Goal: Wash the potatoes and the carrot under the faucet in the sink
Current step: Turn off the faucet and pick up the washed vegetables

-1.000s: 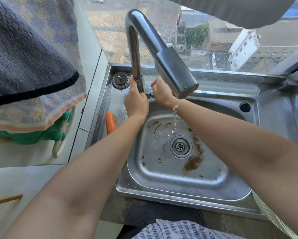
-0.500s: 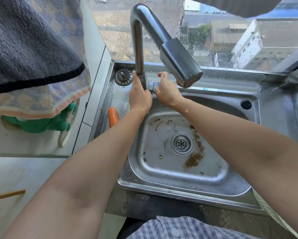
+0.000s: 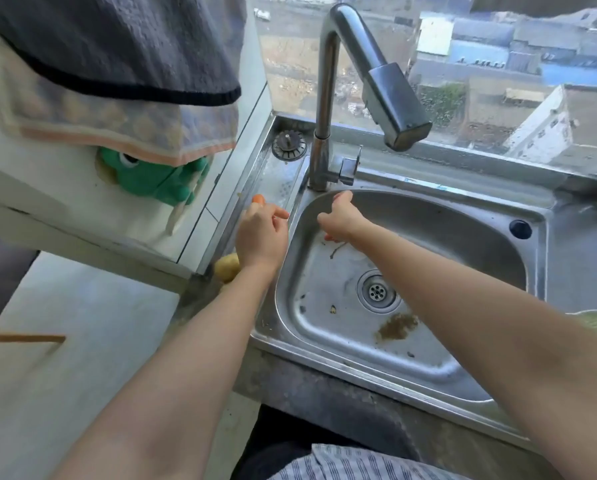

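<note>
No legible text, labels or signs

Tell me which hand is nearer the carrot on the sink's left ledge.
Left. The left hand hovers right over the carrot, covering most of it; contact can't be told. The right hand is farther right, over the sink basin, clear of it.

Sink basin (image 3: 463, 237) lies open under the faucet (image 3: 328, 98); towels (image 3: 117, 81) overhang the left ledge

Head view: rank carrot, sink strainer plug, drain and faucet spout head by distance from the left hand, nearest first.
1. carrot, just beyond the left hand, on the ledge.
2. sink strainer plug, back-left corner.
3. drain, basin floor, to the right.
4. faucet spout head, up and right.
</note>
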### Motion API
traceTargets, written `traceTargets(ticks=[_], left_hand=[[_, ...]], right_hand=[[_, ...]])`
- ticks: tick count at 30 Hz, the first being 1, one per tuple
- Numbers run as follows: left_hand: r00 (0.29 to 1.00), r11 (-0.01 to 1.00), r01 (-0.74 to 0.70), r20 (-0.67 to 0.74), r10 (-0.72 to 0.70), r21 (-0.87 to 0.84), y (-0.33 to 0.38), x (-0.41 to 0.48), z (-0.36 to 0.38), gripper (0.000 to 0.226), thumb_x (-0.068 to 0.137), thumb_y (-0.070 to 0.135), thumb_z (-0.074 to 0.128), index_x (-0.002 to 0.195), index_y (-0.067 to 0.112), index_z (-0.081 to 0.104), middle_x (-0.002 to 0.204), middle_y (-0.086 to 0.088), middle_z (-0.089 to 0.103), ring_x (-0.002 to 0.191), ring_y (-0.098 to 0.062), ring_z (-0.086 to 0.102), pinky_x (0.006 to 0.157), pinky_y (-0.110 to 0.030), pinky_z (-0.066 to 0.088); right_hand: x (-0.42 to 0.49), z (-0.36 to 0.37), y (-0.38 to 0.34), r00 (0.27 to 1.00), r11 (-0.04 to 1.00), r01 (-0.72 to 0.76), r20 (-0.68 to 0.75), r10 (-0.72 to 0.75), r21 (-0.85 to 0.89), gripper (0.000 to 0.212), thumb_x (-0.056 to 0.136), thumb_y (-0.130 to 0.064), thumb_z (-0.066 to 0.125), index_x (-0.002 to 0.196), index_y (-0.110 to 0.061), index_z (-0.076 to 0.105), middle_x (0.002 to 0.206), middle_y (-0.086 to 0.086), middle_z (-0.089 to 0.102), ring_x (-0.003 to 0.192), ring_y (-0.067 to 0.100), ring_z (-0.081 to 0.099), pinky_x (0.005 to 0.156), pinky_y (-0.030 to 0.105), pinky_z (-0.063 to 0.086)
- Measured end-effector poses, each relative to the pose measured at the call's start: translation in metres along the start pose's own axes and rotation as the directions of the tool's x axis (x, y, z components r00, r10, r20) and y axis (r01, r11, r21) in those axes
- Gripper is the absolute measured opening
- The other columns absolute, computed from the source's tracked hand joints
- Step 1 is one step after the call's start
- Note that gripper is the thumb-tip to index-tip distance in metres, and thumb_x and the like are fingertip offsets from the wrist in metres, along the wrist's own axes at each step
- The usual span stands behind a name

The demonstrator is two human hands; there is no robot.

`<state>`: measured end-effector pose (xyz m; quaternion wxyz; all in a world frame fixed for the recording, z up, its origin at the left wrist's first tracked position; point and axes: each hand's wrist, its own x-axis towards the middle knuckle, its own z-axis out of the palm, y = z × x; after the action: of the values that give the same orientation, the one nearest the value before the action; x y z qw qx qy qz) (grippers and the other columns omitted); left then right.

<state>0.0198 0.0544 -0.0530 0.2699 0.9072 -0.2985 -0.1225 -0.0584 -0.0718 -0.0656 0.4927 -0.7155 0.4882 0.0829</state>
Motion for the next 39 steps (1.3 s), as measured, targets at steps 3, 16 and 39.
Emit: traceTargets(ticks=[3,16,39], left_hand=[[0.995,0.983,0.041,-0.095,-0.025,0.177,-0.033,-0.031,-0.015,0.027,0.087,0.019,0.053,0.109,0.013,0.066,0.108,-0.013,0.059,0.104,-0.032,0.054,0.083,-0.039,0.044],[0.97,0.941,0.222,0.04,-0.239,0.256,-0.091,-0.073,0.002,0.091,0.084,0.036,0.063,0.154,0.032,0.005,0.134,-0.017,0.028,0.099,-0.038,0.055,0.073,-0.045,0.053],[0.981,0.956,-0.026,0.191,-0.032,0.292,-0.1,-0.045,-0.009,0.052,0.095,0.033,0.053,0.144,0.033,0.035,0.138,-0.01,0.033,0.102,-0.035,0.059,0.069,-0.039,0.038]], right_hand=[[-0.012,0.031,-0.014,0.99,0.997,0.079,0.121,-0.079,-0.001,0.043,0.094,-0.019,0.049,0.13,0.001,0.035,0.088,0.009,0.055,0.083,0.028,0.06,0.063,0.034,0.049],[-0.017,0.114,-0.028,0.987,0.972,0.159,0.009,-0.16,-0.173,0.073,0.083,-0.042,0.068,0.137,-0.003,0.036,0.135,0.017,0.04,0.117,0.031,0.053,0.092,0.038,0.049],[-0.053,0.112,0.0,0.999,0.996,0.036,0.035,-0.039,0.08,0.052,0.09,-0.034,0.055,0.134,-0.011,0.041,0.111,0.01,0.057,0.093,0.027,0.059,0.064,0.032,0.049]])
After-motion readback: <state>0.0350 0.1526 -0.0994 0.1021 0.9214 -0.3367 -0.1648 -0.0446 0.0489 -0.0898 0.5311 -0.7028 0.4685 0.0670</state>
